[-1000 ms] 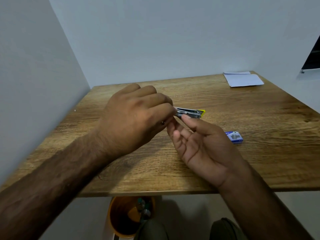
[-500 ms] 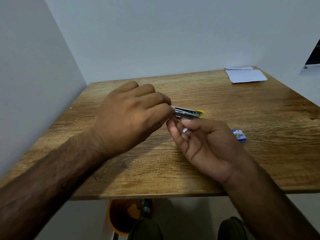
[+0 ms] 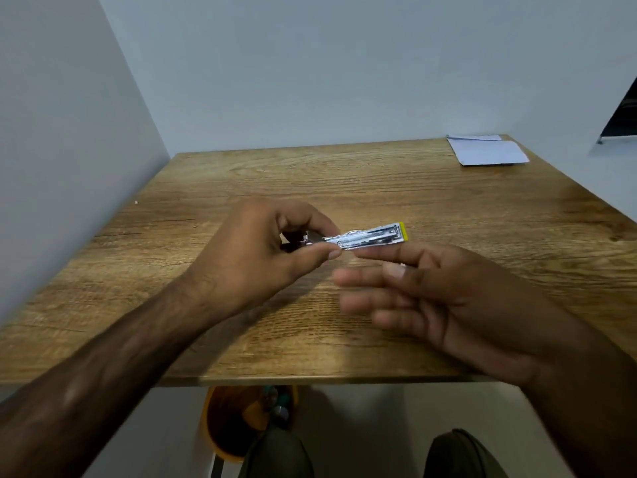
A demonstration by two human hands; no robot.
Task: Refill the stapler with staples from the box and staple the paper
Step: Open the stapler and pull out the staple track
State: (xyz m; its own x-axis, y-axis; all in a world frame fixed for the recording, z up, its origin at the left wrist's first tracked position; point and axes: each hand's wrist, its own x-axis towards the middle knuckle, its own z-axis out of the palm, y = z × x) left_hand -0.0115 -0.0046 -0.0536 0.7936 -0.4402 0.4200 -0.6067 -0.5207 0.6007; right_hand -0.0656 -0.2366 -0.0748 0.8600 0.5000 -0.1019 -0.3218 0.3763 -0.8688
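Observation:
My left hand (image 3: 262,250) pinches the rear end of a small metal stapler (image 3: 370,237) with a yellow tip, held level above the wooden table (image 3: 241,181), its shiny channel facing up. To the stapler's right is my right hand (image 3: 444,298), palm up and blurred, fingers spread; its forefinger lies just under the stapler's front half. Whether it holds staples I cannot tell. The blue staple box is hidden behind my right hand. The white paper (image 3: 487,151) lies at the table's far right corner.
Grey walls close the table in on the left and at the back. An orange bucket (image 3: 220,422) with small items stands on the floor under the near edge. My knees (image 3: 275,457) show below it. A dark object (image 3: 620,115) hangs on the right wall.
My left hand has turned and drawn back, baring more of the stapler. My right hand has opened and dropped lower right, now covering the staple box. The view has shifted.

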